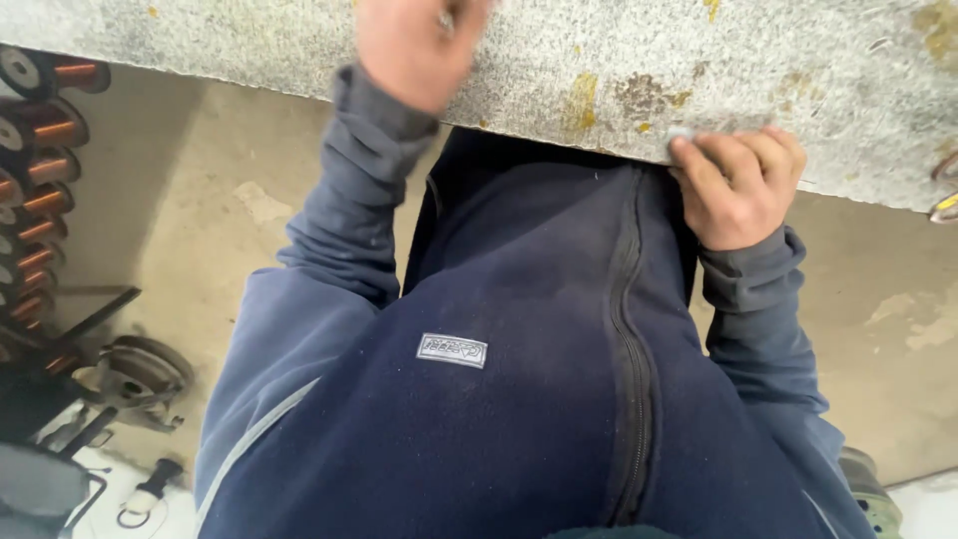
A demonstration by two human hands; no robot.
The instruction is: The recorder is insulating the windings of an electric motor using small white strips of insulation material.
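Grey speckled stone bench (798,90) had the right hand (738,185) curled over its edge; the blurry left hand (414,45) rested on top, grip unclear.

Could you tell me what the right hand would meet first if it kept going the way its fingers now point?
Probably nothing new: the right hand already has its fingers curled against the edge of the speckled grey slab, so the slab itself blocks that line.

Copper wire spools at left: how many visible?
About 9 copper wire spools, stacked in a column along the left edge, from top corner down to the dark rack. Lower ones overlap; more may be hidden.
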